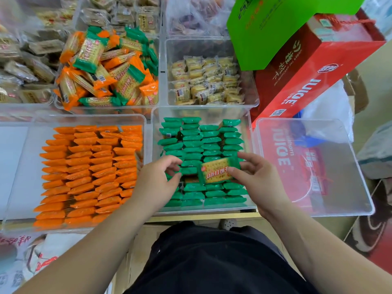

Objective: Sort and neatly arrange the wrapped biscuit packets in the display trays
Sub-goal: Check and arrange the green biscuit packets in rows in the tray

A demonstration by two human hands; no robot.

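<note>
My right hand (252, 177) pinches a green-wrapped biscuit packet (218, 170) flat, face up, just above the clear tray (251, 132) of green packets (210, 143) that stand in neat rows. My left hand (159, 181) reaches into the same tray at its left side, fingers curled onto the upright green packets there. To the left, a clear tray (21, 170) holds orange packets (89, 172) lined up in rows. Behind it, a tray (161, 71) holds a loose mixed heap of orange and green packets (106, 68).
A tray of small yellow wrapped cakes (205, 81) sits behind the green tray. An upturned clear tray (314, 166) lies at the right over a red juice box (318, 66), with a green carton (275, 24) above. Trays of brown packets (25, 66) stand at far left.
</note>
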